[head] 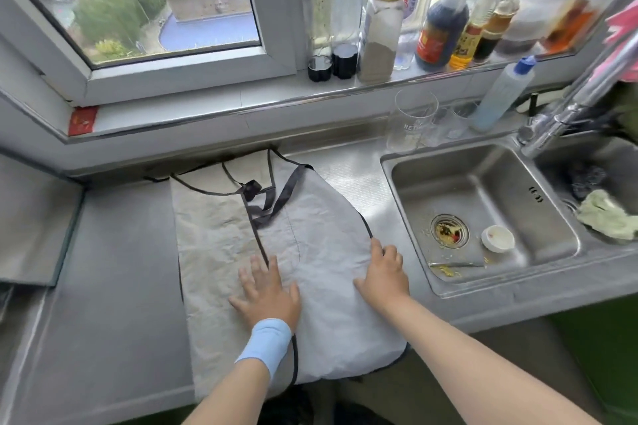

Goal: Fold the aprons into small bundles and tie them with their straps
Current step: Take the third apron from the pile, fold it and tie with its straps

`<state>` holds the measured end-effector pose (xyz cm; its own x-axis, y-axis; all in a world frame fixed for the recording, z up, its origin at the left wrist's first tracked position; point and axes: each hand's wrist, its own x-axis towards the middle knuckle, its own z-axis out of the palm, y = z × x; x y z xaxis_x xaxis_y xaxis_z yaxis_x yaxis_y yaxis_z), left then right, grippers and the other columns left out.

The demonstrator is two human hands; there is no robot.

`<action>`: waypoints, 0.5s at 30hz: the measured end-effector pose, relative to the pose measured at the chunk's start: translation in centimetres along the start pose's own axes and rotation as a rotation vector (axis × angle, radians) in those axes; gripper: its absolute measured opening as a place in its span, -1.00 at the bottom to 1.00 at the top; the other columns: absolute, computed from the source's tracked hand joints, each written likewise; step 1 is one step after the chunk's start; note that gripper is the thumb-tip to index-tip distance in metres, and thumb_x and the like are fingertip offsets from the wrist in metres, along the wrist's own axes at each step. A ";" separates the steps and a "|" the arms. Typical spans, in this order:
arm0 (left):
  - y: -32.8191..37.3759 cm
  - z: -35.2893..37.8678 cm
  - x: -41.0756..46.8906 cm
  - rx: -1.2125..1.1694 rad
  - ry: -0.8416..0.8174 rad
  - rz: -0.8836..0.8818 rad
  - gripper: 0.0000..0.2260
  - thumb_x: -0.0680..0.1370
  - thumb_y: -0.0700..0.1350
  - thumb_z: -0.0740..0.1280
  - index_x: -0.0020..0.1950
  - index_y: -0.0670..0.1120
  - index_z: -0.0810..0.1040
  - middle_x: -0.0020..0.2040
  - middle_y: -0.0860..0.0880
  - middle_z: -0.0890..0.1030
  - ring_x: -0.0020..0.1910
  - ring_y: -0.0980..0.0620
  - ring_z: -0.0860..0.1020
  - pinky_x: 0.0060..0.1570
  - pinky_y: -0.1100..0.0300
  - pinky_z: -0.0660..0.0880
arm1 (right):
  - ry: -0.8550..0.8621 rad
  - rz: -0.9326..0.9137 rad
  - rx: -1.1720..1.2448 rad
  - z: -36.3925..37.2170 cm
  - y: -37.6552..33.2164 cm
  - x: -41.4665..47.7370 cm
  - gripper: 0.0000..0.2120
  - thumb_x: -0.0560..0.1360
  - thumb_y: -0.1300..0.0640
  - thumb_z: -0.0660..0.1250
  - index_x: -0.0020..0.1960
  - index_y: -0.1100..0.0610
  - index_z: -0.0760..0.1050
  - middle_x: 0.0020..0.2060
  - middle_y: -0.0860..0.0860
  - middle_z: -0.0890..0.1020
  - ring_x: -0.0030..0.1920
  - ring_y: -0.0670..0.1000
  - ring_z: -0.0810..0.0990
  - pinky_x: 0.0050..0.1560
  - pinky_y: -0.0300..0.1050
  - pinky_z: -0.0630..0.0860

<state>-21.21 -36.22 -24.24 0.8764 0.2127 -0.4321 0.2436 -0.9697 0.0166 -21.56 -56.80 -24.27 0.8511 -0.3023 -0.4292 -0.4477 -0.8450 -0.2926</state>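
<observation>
— What's in the sink (pixel 518 190)?
— A small white cup (pixel 498 238), and food scraps (pixel 448 233) round the drain. A clear glass (pixel 412 121) stands behind its left corner.
— And the hands?
— The left hand (pixel 267 293) lies flat on the apron (pixel 321 252), fingers spread. The right hand (pixel 383 272) rests open on the edge nearest the sink. Neither grips.
— The apron?
— Pale grey, creased, folded over, dark straps (pixel 266 203) tangled on top, just left of the sink.

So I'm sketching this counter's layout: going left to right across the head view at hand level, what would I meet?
Grey panel → left hand → right hand → sink drain → small white dish → green cloth. Both hands rest on the apron.
</observation>
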 end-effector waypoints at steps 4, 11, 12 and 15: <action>-3.6 0.5 1.6 0.000 -0.177 0.062 -0.41 0.60 0.14 0.01 0.53 0.23 -0.24 0.55 0.13 -0.34 0.53 -0.06 -0.31 0.39 -0.38 0.01 | -0.024 0.038 -0.032 0.2 -0.5 0.3 -0.27 0.45 -0.04 0.37 0.51 0.07 0.13 0.28 0.09 0.45 0.30 0.14 0.44 0.26 0.05 0.36; -4.2 -3.1 6.7 0.106 -0.272 0.185 -0.38 0.59 0.22 0.08 0.52 0.27 -0.23 0.55 0.13 -0.33 0.54 -0.10 -0.27 0.35 -0.37 0.12 | 0.047 0.007 -0.045 0.8 -2.4 1.3 -0.43 0.46 -0.06 0.37 0.42 0.00 0.30 0.28 0.09 0.32 0.32 0.14 0.27 0.24 0.05 0.36; -4.0 -3.6 7.3 0.112 -0.288 0.189 -0.36 0.58 0.22 0.11 0.53 0.26 -0.22 0.55 0.12 -0.31 0.54 -0.10 -0.25 0.35 -0.36 0.13 | 0.060 0.022 -0.029 0.9 -2.5 1.2 -0.42 0.45 -0.06 0.38 0.42 0.00 0.30 0.30 0.09 0.30 0.34 0.14 0.25 0.25 0.07 0.36; -3.6 -4.1 7.2 0.102 -0.212 0.227 -0.37 0.57 0.15 0.18 0.55 0.17 -0.05 0.58 0.03 -0.13 0.55 -0.09 -0.09 0.37 -0.21 0.19 | 0.089 0.099 0.039 1.6 -3.0 0.1 -0.34 0.44 -0.06 0.41 0.46 0.01 0.23 0.39 0.09 0.22 0.41 0.13 0.18 0.27 0.11 0.35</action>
<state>-14.07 -30.73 -23.69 0.7947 -0.0297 -0.6063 -0.0005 -0.9988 0.0484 -20.58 -53.53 -24.82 0.8223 -0.4228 -0.3808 -0.5397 -0.7916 -0.2866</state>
